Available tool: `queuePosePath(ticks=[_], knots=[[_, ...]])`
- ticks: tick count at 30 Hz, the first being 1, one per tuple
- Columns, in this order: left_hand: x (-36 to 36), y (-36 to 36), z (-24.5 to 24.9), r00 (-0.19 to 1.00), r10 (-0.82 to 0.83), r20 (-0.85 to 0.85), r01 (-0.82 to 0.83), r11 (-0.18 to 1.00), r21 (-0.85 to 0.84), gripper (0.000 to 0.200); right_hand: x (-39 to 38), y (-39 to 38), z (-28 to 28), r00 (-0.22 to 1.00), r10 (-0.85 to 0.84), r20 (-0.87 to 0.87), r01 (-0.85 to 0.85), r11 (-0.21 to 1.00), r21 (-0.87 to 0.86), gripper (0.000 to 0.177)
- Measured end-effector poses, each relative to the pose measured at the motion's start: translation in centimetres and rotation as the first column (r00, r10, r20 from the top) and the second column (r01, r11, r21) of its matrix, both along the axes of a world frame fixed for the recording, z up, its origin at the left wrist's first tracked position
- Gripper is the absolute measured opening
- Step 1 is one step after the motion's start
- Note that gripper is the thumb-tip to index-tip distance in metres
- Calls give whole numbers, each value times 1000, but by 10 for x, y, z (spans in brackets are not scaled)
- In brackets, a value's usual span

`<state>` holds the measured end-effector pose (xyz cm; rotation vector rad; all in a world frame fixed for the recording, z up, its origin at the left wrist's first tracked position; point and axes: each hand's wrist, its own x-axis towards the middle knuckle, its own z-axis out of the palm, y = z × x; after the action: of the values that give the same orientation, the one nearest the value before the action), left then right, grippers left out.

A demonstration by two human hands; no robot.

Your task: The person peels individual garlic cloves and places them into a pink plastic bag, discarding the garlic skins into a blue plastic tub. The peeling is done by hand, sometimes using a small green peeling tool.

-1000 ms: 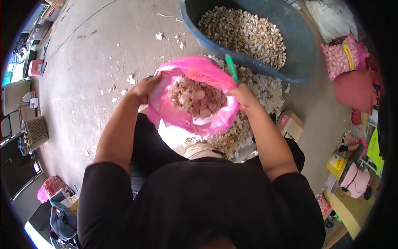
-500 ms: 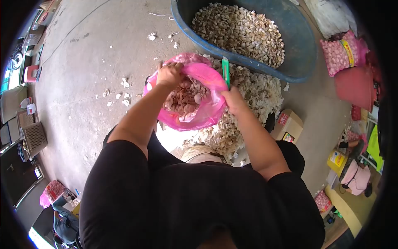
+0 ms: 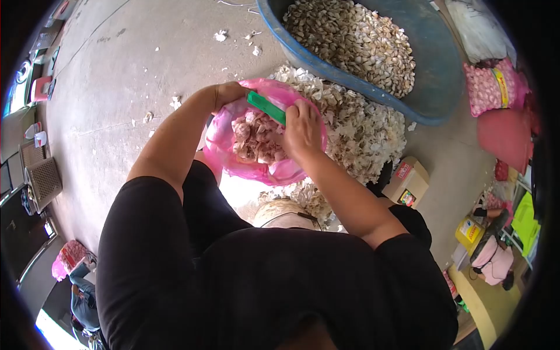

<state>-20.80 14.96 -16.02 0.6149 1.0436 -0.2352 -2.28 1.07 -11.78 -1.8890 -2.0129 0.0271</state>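
Observation:
A pink plastic bag [image 3: 221,146] stands open in front of me, with reddish garlic [image 3: 256,137] inside. My left hand [image 3: 230,95] is closed on the bag's far left rim. A green cutter [image 3: 266,107] slants over the bag's mouth, its near end in my right hand [image 3: 303,128], whose fingers are curled beside the right rim. Beyond and to the right of the bag lies a heap of pale garlic skins [image 3: 367,131].
A blue tub [image 3: 440,76] with loose cloves stands at the far right. An open cardboard box [image 3: 408,178] sits right of the heap. Pink garlic sacks [image 3: 487,87] and a red container [image 3: 504,137] are farther right. Other people are at both lower edges.
My right hand has moved left over the bag, and the green cutter has swung from upright to slanting left. My left hand has shifted slightly left and farther away along the rim.

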Motion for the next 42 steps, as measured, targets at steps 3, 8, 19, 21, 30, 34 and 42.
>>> queuePosePath(ticks=[3,8,19,21,30,34,42], knots=[[9,9,38,995,-77,58,72,995,73,38,8,20,-33,929,-208,-305,71,911,-405,15],[27,-65,67,634,158,-757,767,-254,590,78,44,53,-52,558,-468,-685,-304,653,-694,30],[-5,7,-23,958,8,-285,91,938,334,46,69,67,-46,974,-96,-205,-39,822,-568,37],[7,31,-38,914,-112,-390,317,798,513,44,58,44,-9,990,-104,93,133,905,-405,42],[53,-44,69,442,294,-848,833,217,509,52,62,1,-3,817,-574,-60,294,503,-812,45],[4,-109,-5,549,565,-616,-87,772,630,64,50,-4,-51,608,-784,-128,405,444,-799,27],[-13,-125,-34,172,977,127,-948,199,-249,46,74,-32,-77,-717,-583,-381,-61,598,-799,24]])
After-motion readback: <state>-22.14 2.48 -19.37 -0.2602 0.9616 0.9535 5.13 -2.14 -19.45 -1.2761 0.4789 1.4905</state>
